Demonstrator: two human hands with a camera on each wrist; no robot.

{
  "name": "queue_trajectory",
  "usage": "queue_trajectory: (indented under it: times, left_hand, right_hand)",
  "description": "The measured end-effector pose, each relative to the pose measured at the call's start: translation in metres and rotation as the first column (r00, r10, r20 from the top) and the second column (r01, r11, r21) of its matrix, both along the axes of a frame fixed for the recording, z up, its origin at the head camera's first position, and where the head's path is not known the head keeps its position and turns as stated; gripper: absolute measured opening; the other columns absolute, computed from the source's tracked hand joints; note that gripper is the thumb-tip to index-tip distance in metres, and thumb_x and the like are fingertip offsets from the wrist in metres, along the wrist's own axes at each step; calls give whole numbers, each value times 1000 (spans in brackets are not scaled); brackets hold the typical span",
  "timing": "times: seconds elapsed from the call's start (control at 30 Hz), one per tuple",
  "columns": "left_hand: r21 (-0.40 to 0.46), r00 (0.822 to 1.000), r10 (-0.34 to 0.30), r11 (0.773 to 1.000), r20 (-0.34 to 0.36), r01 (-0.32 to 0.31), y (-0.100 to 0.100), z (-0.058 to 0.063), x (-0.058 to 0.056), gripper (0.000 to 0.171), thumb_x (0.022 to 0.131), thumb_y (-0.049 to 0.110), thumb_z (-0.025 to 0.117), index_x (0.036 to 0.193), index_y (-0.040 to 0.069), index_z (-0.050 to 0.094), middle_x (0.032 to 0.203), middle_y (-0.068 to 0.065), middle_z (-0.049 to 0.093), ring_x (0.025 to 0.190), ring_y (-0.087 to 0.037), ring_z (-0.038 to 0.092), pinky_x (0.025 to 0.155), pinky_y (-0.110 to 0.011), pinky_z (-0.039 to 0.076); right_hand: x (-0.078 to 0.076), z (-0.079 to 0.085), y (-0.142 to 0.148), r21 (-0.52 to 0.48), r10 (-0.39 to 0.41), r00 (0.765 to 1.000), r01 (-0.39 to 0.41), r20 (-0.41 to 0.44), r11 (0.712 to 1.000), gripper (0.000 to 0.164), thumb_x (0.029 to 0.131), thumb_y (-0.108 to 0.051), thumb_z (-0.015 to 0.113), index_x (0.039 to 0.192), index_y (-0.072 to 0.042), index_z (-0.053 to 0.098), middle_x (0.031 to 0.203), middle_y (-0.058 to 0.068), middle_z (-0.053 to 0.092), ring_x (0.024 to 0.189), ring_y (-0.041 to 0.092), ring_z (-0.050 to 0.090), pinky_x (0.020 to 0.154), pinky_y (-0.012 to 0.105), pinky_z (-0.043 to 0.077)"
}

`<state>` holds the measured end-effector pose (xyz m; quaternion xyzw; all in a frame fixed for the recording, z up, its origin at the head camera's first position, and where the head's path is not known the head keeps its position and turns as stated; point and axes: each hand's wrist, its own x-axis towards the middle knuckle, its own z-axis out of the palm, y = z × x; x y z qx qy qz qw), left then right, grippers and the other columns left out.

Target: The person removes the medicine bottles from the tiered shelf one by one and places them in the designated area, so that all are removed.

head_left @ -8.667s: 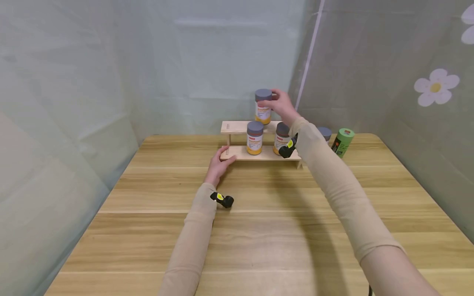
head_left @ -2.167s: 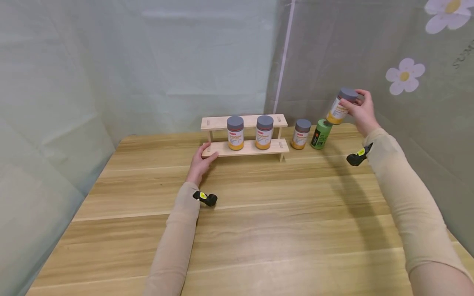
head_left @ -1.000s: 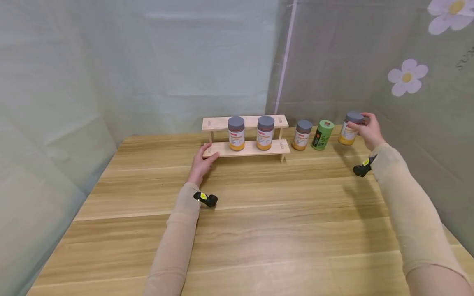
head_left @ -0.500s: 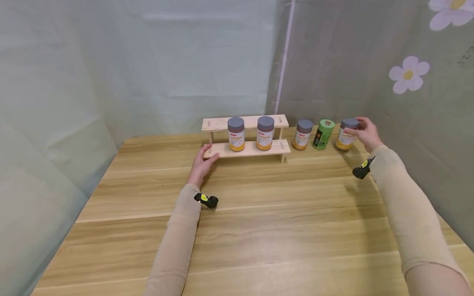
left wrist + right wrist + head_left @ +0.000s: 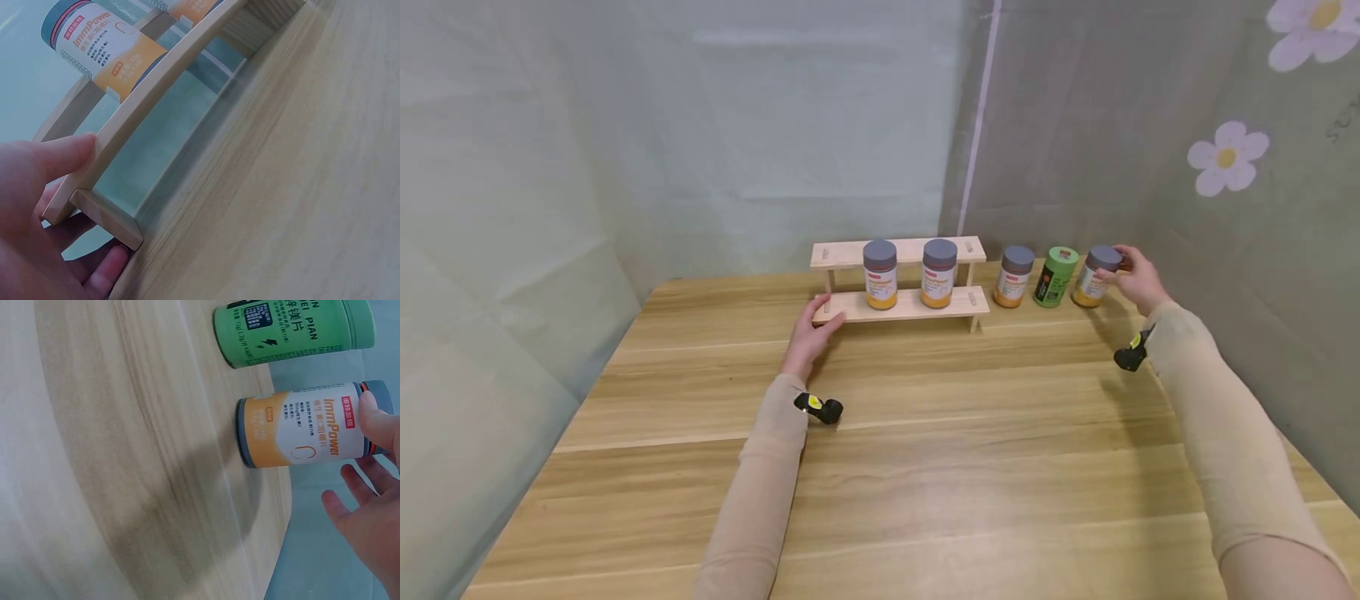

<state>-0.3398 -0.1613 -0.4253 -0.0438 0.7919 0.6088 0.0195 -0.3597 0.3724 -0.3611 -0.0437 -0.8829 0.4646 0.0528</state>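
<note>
In the head view my right hand holds a vitamin bottle by its grey cap, at the right end of a row on the table. The right wrist view has the thumb on the cap edge, fingers partly behind it, and the white-and-orange bottle upright on the wood. A green bottle stands just left of it. My left hand grips the left end of the two-tier wooden shelf. In the left wrist view the thumb presses the lower board, other fingers beneath.
Two matching vitamin bottles, a left one and a right one, stand on the shelf's lower board. Another bottle is on the table between shelf and green bottle. A grey-green curtain hangs behind the table.
From above the upper board, my right hand has carried the vitamin bottle right, past the green bottle, lowered it to the table and shifted it left beside that bottle. My left hand keeps its grip.
</note>
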Motion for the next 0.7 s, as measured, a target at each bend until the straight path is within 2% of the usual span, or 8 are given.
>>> queue_trajectory:
  times: [0.1, 0.17, 0.27, 0.37, 0.53, 0.7]
  left_hand:
    - [1, 1000, 0, 1000, 5, 0, 0, 0, 1, 61, 94, 32, 63, 149, 25, 37, 163, -7, 21, 150, -28, 20, 122, -47, 16]
    - [0, 1000, 2, 1000, 8, -2, 0, 0, 1, 61, 94, 32, 63, 148, 25, 37, 162, -7, 21, 149, -28, 20, 122, -47, 17]
    - [4, 1000, 5, 1000, 10, -6, 0, -1, 1, 61, 94, 32, 63, 148, 26, 37, 162, -7, 21, 149, -28, 22, 121, -47, 19]
    - [6, 1000, 4, 1000, 15, -4, 1, -1, 0, 61, 94, 32, 63, 149, 26, 36, 163, -7, 21, 148, -28, 23, 120, -47, 22]
    - [3, 1000, 5, 1000, 21, -5, 1, -2, -1, 62, 94, 32, 63, 149, 27, 35, 163, -7, 19, 148, -29, 23, 119, -48, 25]
    - [4, 1000, 2, 1000, 8, -2, 0, -2, -1, 62, 94, 32, 64, 149, 26, 36, 163, -7, 19, 149, -28, 21, 121, -47, 20]
  right_hand:
    - [0, -4, -1, -22, -2, 1000, 2, 1, 1000, 70, 100, -23, 51, 153, 0, 10, 155, 33, 19, 142, 47, 25, 114, 54, 31]
    - [0, -7, -1, -46, 5, 1000, -5, -2, 999, 70, 101, -22, 48, 154, -2, 8, 156, 32, 15, 142, 48, 25, 110, 44, 39]
    - [0, -10, -1, -81, 23, 999, -25, -22, 996, 69, 102, -22, 45, 154, -3, 4, 157, 32, 11, 142, 50, 24, 92, 19, 47]
    - [1, -11, -2, -93, 35, 999, -38, -33, 995, 67, 102, -20, 41, 154, -3, 1, 157, 32, 7, 141, 52, 22, 74, 4, 43]
    - [3, -10, -4, -105, 30, 999, -32, -24, 994, 67, 103, -19, 40, 154, -3, 0, 157, 32, 6, 142, 51, 20, 74, 4, 43]
    - [2, -8, -4, -148, 19, 1000, -16, 17, 989, 69, 102, -21, 41, 155, -6, -1, 158, 30, 5, 143, 47, 21, 79, 7, 47]
